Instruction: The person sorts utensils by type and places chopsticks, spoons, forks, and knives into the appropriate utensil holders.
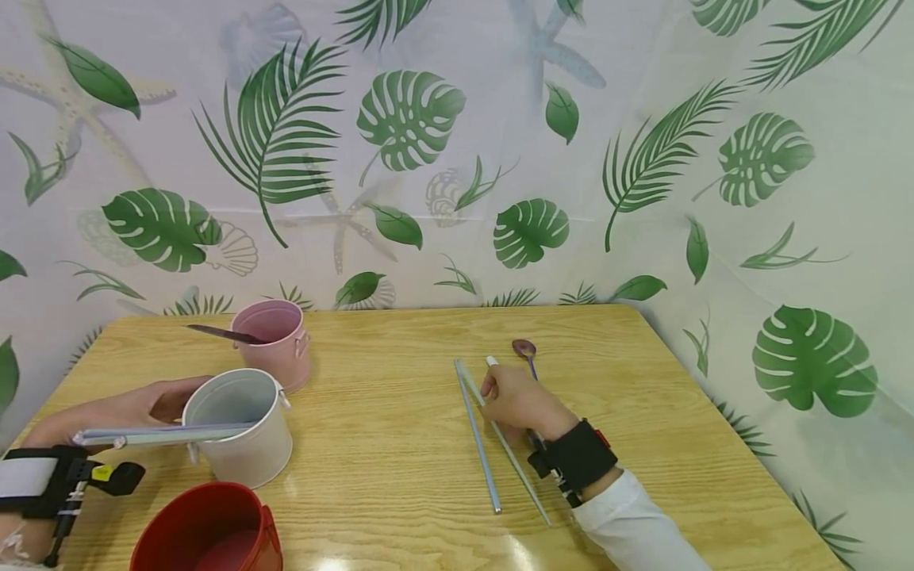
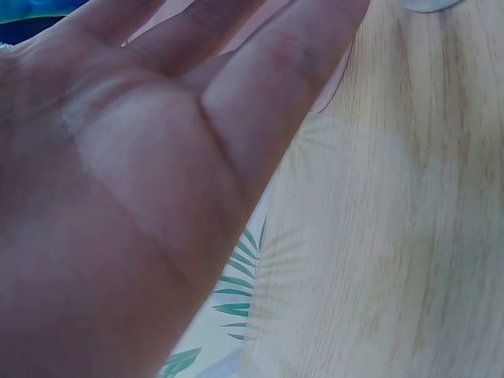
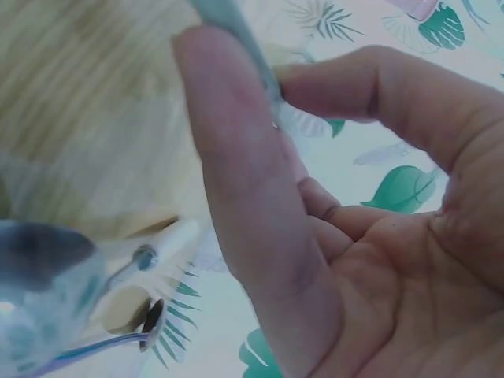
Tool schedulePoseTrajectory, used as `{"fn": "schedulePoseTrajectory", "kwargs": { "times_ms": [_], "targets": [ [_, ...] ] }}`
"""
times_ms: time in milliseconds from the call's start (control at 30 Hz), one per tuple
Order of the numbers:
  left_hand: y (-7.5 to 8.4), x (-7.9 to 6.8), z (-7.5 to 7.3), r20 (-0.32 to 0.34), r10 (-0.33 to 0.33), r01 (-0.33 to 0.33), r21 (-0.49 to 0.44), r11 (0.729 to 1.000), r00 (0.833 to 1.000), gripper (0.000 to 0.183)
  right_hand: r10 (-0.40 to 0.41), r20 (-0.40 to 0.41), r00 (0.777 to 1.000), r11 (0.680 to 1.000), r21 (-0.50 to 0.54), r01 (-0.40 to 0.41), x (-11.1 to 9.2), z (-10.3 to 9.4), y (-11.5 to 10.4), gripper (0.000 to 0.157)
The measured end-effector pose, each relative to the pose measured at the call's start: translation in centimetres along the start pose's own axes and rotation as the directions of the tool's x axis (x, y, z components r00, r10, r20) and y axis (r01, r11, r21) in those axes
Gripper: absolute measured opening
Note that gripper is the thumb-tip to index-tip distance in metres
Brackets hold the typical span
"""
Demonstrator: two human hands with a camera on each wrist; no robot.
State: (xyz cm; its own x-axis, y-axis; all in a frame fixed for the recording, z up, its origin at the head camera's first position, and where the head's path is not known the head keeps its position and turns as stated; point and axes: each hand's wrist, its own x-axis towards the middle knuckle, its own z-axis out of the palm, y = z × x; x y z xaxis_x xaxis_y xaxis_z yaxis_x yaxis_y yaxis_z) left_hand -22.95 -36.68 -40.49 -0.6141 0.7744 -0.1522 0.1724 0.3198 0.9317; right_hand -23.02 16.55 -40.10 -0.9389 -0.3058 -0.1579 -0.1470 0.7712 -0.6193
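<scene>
My right hand (image 1: 524, 403) is low over the table, its thumb and index finger pinching a slim pale green chopstick (image 3: 228, 16). Left of it a blue chopstick (image 1: 480, 444) lies on the wood. A spoon with a purple handle (image 1: 524, 349) is just beyond the hand. My left hand (image 1: 146, 406) is beside the white bucket (image 1: 250, 456), its fingers partly hidden behind the rim; in the left wrist view they look stretched out. Several pale chopsticks (image 1: 164, 434) lean out of that bucket to the left, across the wrist.
A pink bucket (image 1: 289, 365) with a dark knife (image 1: 224, 333) in it stands behind the white one. Nearest me is a red bucket (image 1: 207, 523). A leaf-patterned cloth (image 1: 443, 262) hangs behind the wooden table (image 1: 378, 412).
</scene>
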Motion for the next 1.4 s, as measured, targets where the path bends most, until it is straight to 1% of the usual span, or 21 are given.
{"fn": "schedulePoseTrajectory", "kwargs": {
  "times_ms": [67, 167, 200, 267, 400, 533, 600, 700, 767, 800, 900, 1000, 1067, 1100, 1167, 1267, 1300, 1400],
  "targets": [
    [-0.1, 0.0, -0.1, 0.004, 0.005, -0.005, -0.001, 1.0, 1.0, 0.08, 0.0, 0.003, 1.0, 0.999, 0.038, -0.001, -0.1, -0.1, -0.1, 0.019],
    [-0.2, 0.1, -0.1, 0.023, 0.031, -0.031, -0.004, 1.0, 0.999, 0.079, 0.004, 0.01, 1.0, 0.996, 0.09, -0.005, -0.4, -0.3, -0.4, 0.02],
    [-0.3, 0.1, -0.2, 0.032, 0.054, -0.054, 0.0, 0.999, 0.998, 0.079, 0.004, 0.011, 1.0, 0.995, 0.103, -0.005, -0.6, -0.3, -0.5, 0.02],
    [-0.5, 0.2, -0.3, 0.039, 0.073, -0.073, 0.004, 0.997, 0.997, 0.078, 0.002, 0.005, 1.0, 0.994, 0.112, -0.003, -0.9, -0.5, -0.8, 0.02],
    [-0.8, 0.3, -0.4, 0.048, 0.098, -0.098, 0.012, 0.995, 0.994, 0.077, -0.028, -0.021, 0.999, 0.993, 0.117, 0.03, -1.4, -0.9, -1.4, 0.02],
    [-0.8, 0.3, -0.4, 0.042, 0.095, -0.096, 0.014, 0.995, 0.995, 0.077, -0.083, -0.047, 0.995, 0.991, 0.103, 0.087, -1.9, -1.3, -2.2, 0.021],
    [-0.7, 0.2, -0.3, 0.03, 0.078, -0.079, 0.019, 0.997, 0.996, 0.078, -0.122, -0.058, 0.991, 0.988, 0.086, 0.127, -2.1, -1.5, -2.7, 0.022],
    [-0.6, 0.1, -0.2, 0.018, 0.06, -0.06, 0.02, 0.998, 0.998, 0.078, -0.178, -0.079, 0.981, 0.983, 0.041, 0.181, -2.3, -1.7, -3.7, 0.023],
    [-0.6, 0.0, -0.1, 0.017, 0.056, -0.057, 0.022, 0.998, 0.998, 0.078, -0.21, -0.094, 0.973, 0.977, 0.019, 0.212, -2.5, -1.8, -4.5, 0.022],
    [-0.6, 0.1, -0.2, 0.021, 0.065, -0.065, 0.02, 0.998, 0.998, 0.078, -0.219, -0.1, 0.971, 0.975, 0.014, 0.222, -2.6, -1.9, -5.0, 0.022],
    [-0.6, 0.1, -0.1, 0.034, 0.083, -0.084, 0.012, 0.996, 0.996, 0.078, -0.254, -0.11, 0.961, 0.965, 0.034, 0.259, -3.0, -1.9, -6.4, 0.02],
    [-0.5, 0.2, 0.0, 0.03, 0.088, -0.088, 0.014, 0.996, 0.996, 0.08, -0.279, -0.108, 0.954, 0.954, 0.088, 0.288, -3.6, -1.8, -7.8, 0.02],
    [-0.4, 0.3, 0.0, 0.023, 0.074, -0.074, 0.011, 0.997, 0.997, 0.08, -0.31, -0.114, 0.944, 0.942, 0.098, 0.321, -4.1, -1.7, -8.8, 0.02],
    [-0.4, 0.3, 0.0, 0.025, 0.076, -0.076, 0.006, 0.997, 0.997, 0.08, -0.332, -0.123, 0.935, 0.935, 0.085, 0.344, -4.3, -1.6, -9.2, 0.02],
    [-0.5, 0.3, 0.0, 0.031, 0.089, -0.089, -0.002, 0.996, 0.996, 0.079, -0.376, -0.144, 0.915, 0.92, 0.059, 0.387, -4.6, -1.4, -10.1, 0.021],
    [-0.6, 0.3, -0.1, 0.049, 0.125, -0.125, -0.009, 0.992, 0.991, 0.079, -0.436, -0.186, 0.88, 0.894, 0.019, 0.447, -5.0, -0.9, -11.2, 0.023],
    [-0.6, 0.3, -0.1, 0.054, 0.139, -0.139, -0.007, 0.99, 0.989, 0.078, -0.453, -0.2, 0.869, 0.885, 0.017, 0.465, -5.0, -0.7, -11.6, 0.024],
    [-0.7, 0.3, -0.1, 0.051, 0.142, -0.142, 0.004, 0.99, 0.989, 0.078, -0.492, -0.234, 0.839, 0.86, 0.022, 0.51, -5.0, -0.1, -12.5, 0.024]
  ]
}}
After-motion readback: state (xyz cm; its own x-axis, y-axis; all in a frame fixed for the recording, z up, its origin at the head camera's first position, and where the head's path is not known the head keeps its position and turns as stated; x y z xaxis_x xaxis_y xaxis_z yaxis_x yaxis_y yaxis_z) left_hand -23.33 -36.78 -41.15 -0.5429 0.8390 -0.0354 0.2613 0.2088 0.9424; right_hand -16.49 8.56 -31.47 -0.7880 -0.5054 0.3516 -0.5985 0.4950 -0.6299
